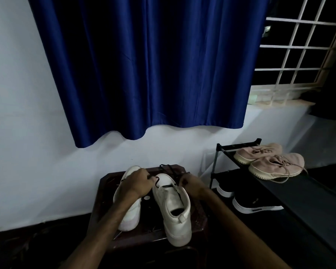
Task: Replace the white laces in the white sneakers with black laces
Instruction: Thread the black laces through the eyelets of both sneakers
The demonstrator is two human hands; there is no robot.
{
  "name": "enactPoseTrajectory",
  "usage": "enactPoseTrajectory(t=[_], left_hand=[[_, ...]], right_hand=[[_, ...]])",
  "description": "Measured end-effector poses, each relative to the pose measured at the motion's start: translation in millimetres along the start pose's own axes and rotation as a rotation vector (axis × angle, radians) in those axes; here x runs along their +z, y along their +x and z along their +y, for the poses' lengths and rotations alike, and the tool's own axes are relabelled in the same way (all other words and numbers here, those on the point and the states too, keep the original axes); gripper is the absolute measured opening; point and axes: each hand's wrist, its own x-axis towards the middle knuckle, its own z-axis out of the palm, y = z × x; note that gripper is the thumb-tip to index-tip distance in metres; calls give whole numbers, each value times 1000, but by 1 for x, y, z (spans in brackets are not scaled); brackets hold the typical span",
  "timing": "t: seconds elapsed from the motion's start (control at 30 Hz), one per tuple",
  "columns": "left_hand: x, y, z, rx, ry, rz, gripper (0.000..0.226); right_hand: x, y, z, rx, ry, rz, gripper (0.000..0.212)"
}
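At the front eyelets: both grips work the black lace, which crosses the lowest eyelet pair as a single bar.
Left grip: the left hand is closed, fingers curled on the lace's left run, apparently to keep it taut.
Right grip: the right hand is closed, pinching the right run beside the eyelets.
Work piece: the near sneaker stands heel toward the person, eyelets up for access.
Pair: the second sneaker lies alongside, under the left wrist.
Support: the stool carries both.
Progress: judged early; upper eyelets are empty.
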Motion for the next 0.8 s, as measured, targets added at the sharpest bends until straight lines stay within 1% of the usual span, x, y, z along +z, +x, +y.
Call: enactPoseTrajectory(t=[0.07,0.1,0.13,0.23,0.27,0.3,0.33,0.37,0.4,0.43,0.5,0.53,0.57,0.6,0.67,0.7,0.77,0.8], left_hand=[[3,-5,6,-14,-9,-43,34],[3,-6,6,-23,-17,-46,33],[3,-6,6,-34,-30,-49,31],[-1,-3,-1,-70,-87,-38,28],[-2,-2,-3,-81,-97,-34,29],[-2,-1,-4,-90,-99,-34,30],[-3,-2,-4,-93,-97,-27,30],[-3,-3,-3,-94,-93,-17,30],[-3,-5,-2,-83,-85,-9,28],[-2,-6,-2,-76,-80,-5,27],[1,-7,-1,-83,-88,-11,28],[2,-6,-2,-93,-114,-18,31],[4,-2,-4,-102,-161,-22,33],[6,3,-6,-97,-236,-17,35],[7,10,-8,-85,-459,0,32],[5,12,-7,-98,-564,4,32],[0,13,-4,-90,-677,51,34],[-1,14,-3,-68,-708,74,36]], right_hand=[[-5,-2,-8,27,150,45,34],[-10,-1,-11,31,258,59,41],[-17,0,-15,41,389,61,42],[-53,1,-32,69,797,55,24],[-67,3,-36,59,880,74,15],[-79,5,-37,29,885,112,9],[-87,8,-33,-14,775,160,9],[-90,8,-28,-60,576,185,13],[-87,10,-20,-97,357,164,20],[-79,10,-12,-120,172,95,27],[-46,7,8,-144,-43,-64,34],[-27,7,17,-170,-81,-94,33],[-11,3,22,-176,-77,-84,30],[3,-1,24,-161,-12,-37,27],[15,-8,23,-101,56,68,29],[16,-12,20,-101,18,72,30],[19,-16,19,-137,-45,-25,28],[20,-16,19,-154,-27,-77,25]])
